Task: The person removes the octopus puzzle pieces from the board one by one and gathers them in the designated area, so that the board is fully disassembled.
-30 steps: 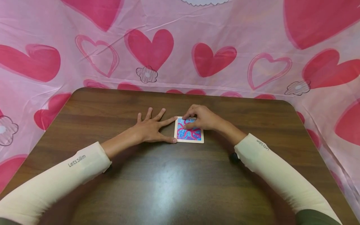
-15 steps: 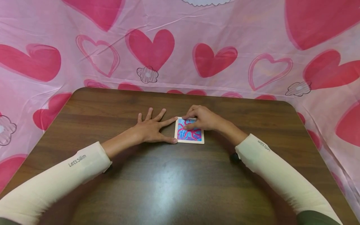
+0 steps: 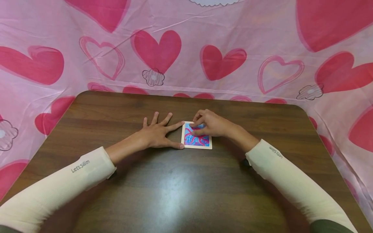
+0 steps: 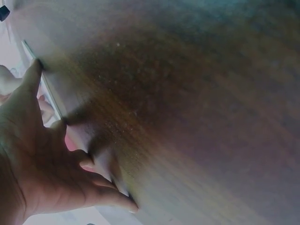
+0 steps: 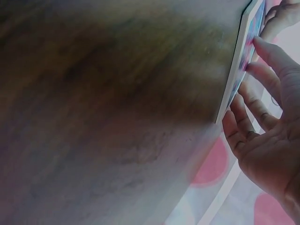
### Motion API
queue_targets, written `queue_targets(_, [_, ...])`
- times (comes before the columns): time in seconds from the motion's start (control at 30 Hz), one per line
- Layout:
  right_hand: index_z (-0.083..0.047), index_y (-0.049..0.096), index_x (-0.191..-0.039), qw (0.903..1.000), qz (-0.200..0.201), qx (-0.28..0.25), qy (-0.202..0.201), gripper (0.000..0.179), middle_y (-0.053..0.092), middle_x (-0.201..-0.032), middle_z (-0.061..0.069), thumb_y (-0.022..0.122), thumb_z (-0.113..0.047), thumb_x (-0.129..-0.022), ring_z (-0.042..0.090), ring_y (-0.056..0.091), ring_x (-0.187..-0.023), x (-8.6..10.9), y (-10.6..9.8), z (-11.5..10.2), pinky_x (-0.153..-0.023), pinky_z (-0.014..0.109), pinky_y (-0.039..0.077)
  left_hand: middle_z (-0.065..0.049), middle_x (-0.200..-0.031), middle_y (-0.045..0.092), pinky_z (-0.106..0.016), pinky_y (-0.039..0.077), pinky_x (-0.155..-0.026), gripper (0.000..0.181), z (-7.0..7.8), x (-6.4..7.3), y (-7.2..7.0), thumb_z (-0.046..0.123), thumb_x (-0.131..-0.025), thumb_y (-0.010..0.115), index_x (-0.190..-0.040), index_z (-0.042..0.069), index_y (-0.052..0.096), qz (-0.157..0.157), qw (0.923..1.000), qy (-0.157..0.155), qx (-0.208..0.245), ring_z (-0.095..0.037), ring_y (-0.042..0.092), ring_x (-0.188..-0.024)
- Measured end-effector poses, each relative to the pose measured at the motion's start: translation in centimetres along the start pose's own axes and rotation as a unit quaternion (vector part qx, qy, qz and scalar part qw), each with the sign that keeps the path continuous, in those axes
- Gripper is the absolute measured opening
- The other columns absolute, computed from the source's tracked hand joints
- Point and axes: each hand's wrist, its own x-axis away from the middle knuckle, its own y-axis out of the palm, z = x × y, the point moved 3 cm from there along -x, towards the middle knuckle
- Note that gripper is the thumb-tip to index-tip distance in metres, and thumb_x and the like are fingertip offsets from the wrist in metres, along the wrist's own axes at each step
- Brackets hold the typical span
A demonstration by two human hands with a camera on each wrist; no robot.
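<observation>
A small square picture board (image 3: 198,142) lies flat on the table, its pale frame around a blue and purple picture with wavy pink arms. My left hand (image 3: 154,135) rests spread on the wood at its left. The left thumb and index fingertip touch the two left corners of the frame. Over the picture's upper part is my right hand (image 3: 214,124), with thumb and index fingertip set apart on its surface. The right wrist view shows the board (image 5: 231,79) edge-on, with the other right fingers loosely bent beside it. The hand hides the upper right of the picture.
The brown wooden table (image 3: 131,194) has rounded far corners. Behind it hangs a pink cloth (image 3: 186,19) printed with hearts. Pale sleeves (image 3: 84,168) cover both forearms, and a dark strap shows under each cuff.
My right hand has shifted very slightly right, and its index fingertip has slid a little toward me on the picture. My left hand and the board stay in place.
</observation>
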Motion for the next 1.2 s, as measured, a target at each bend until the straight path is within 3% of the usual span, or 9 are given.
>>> queue_targets(0.37, [-0.023,0.086,-0.133,0.9997,-0.008,-0.001,-0.024,0.044,0.072,-0.134,0.010,0.089,-0.048,-0.097,0.030,0.060,-0.123,0.8,-0.8,-1.2,-0.101,0.045,0.051,0.000,-0.192,-0.008,-0.089,-0.011,-0.129,0.106,0.0,0.1,-0.1,0.099,-0.086,0.063,-0.173,0.063,0.015,-0.002,1.0000,0.002,-0.002,-0.058,-0.021,-0.171])
queue_targets(0.53, [-0.020,0.086,-0.134,0.9997,-0.026,-0.004,0.002,0.044,0.071,-0.138,0.011,0.092,-0.040,-0.095,0.034,0.061,-0.128,1.1,-1.4,-2.3,-0.107,0.054,0.053,0.000,-0.192,-0.008,-0.089,-0.011,-0.129,0.106,0.0,0.2,-0.1,0.099,-0.086,0.063,-0.173,0.063,0.014,-0.002,1.0000,0.004,-0.002,-0.059,-0.020,-0.171])
queue_targets(0.77, [-0.015,0.075,-0.148,0.9982,-0.052,-0.010,0.029,0.060,0.067,-0.146,0.012,0.088,-0.042,-0.096,0.037,0.057,-0.139,0.7,-1.3,-2.2,-0.115,0.057,0.053,0.000,-0.192,-0.007,-0.089,-0.011,-0.129,0.106,0.0,0.2,-0.1,0.098,-0.086,0.064,-0.174,0.063,0.015,-0.002,1.0000,0.005,-0.002,-0.059,-0.020,-0.171])
queue_targets(0.83, [-0.013,0.077,-0.145,0.9978,-0.053,-0.009,0.040,0.057,0.067,-0.144,0.015,0.089,-0.037,-0.095,0.039,0.058,-0.137,0.7,-1.6,-2.9,-0.115,0.060,0.052,-0.001,-0.192,-0.007,-0.089,-0.011,-0.129,0.106,0.0,0.2,-0.1,0.098,-0.086,0.064,-0.174,0.063,0.015,-0.003,1.0000,0.004,-0.001,-0.059,-0.020,-0.171])
queue_targets(1.03, [-0.018,0.080,-0.135,0.9970,-0.048,-0.046,0.040,0.050,0.068,-0.141,0.010,0.091,-0.043,-0.093,0.031,0.058,-0.132,0.1,-1.2,-1.3,-0.111,0.051,0.053,-0.001,-0.192,-0.008,-0.089,-0.011,-0.129,0.106,0.0,0.1,0.0,0.098,-0.086,0.064,-0.173,0.064,0.015,-0.002,1.0000,0.005,-0.001,-0.059,-0.021,-0.171])
queue_targets(1.2, [-0.020,0.080,-0.133,0.9936,-0.061,-0.061,0.073,0.047,0.066,-0.140,0.011,0.094,-0.037,-0.092,0.031,0.056,-0.130,-0.4,-1.1,-1.5,-0.111,0.050,0.053,0.000,-0.192,-0.008,-0.089,-0.012,-0.129,0.106,0.0,0.1,0.0,0.097,-0.086,0.064,-0.173,0.064,0.015,-0.003,1.0000,0.005,0.003,-0.058,-0.022,-0.171])
